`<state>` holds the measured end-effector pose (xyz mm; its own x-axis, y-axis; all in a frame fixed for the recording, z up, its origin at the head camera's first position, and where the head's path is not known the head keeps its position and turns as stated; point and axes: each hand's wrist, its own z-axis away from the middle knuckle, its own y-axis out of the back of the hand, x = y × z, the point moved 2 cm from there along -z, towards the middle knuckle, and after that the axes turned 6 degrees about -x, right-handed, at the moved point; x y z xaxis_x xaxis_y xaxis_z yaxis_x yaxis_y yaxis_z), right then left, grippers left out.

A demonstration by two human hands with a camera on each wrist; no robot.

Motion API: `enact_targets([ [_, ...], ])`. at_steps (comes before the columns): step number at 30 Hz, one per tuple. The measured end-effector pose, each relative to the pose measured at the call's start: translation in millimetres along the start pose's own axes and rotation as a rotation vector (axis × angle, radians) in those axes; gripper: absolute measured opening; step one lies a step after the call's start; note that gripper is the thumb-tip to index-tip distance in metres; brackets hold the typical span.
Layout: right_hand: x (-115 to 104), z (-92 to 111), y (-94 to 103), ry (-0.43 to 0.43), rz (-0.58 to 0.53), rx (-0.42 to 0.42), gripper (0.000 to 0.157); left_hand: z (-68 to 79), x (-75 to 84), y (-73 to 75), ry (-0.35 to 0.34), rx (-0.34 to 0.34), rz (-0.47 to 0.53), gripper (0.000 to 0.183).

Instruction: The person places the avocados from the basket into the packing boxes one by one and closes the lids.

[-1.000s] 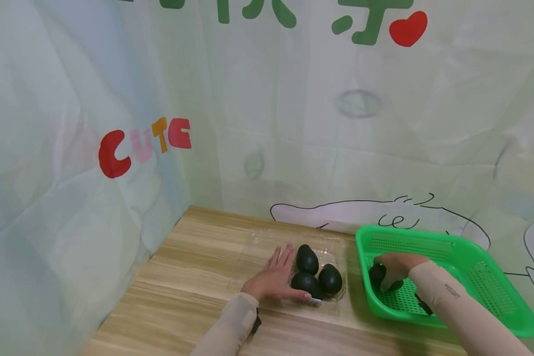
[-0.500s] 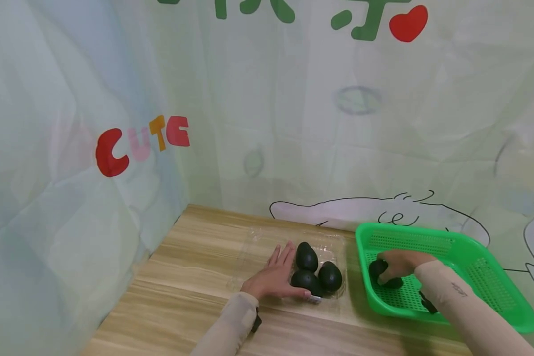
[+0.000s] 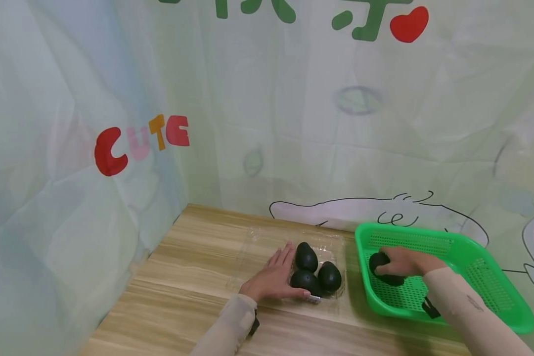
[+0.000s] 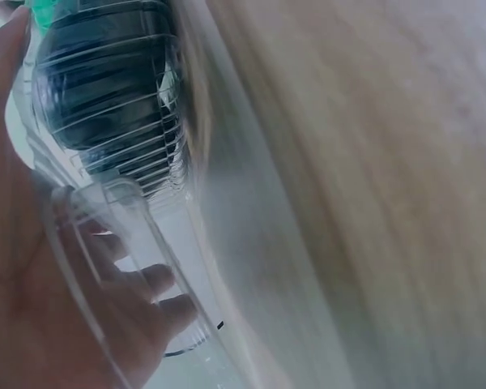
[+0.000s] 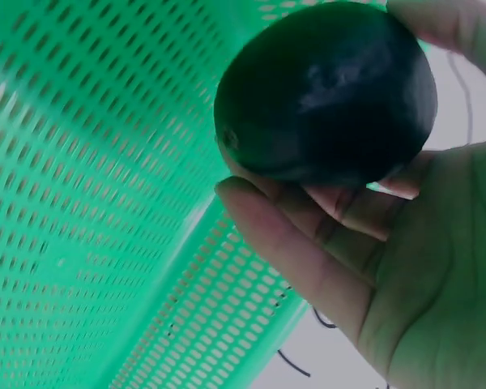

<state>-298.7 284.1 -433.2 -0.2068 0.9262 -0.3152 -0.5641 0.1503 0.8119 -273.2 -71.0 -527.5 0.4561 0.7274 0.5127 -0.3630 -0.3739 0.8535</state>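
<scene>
Three dark avocados sit together in one half of a clear plastic clamshell box on the table. My left hand rests at the box beside them, fingers straight, thumb along the front edge near a small label. Clear plastic and dark fruit show close to that hand in the left wrist view. Inside the green basket, my right hand grips an avocado between thumb and fingers. A second dark shape lies under that hand, partly covered.
The wooden table meets a printed cloth at its back and left. The perforated basket stands at the right with raised walls, a narrow gap away from the clear box.
My right hand has risen slightly with the avocado, and its wrist has shifted a little right. The left hand and the three boxed avocados stay in place.
</scene>
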Motion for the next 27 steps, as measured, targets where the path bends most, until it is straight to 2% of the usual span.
enact_targets([
  [4,-6,6,0.8,0.001,-0.001,0.056,0.076,1.2,0.1,0.2,0.006,0.010,0.004,0.128],
  [10,-12,14,0.4,-0.016,-0.016,0.162,0.085,1.7,0.7,0.1,0.014,0.018,-0.019,0.128],
  [19,-31,30,0.1,-0.063,-0.046,0.326,0.080,0.9,0.4,-0.1,0.016,0.027,-0.038,0.128],
  [27,-56,39,0.1,-0.082,-0.078,0.421,0.071,0.5,1.5,0.6,0.015,0.029,-0.033,0.128],
])
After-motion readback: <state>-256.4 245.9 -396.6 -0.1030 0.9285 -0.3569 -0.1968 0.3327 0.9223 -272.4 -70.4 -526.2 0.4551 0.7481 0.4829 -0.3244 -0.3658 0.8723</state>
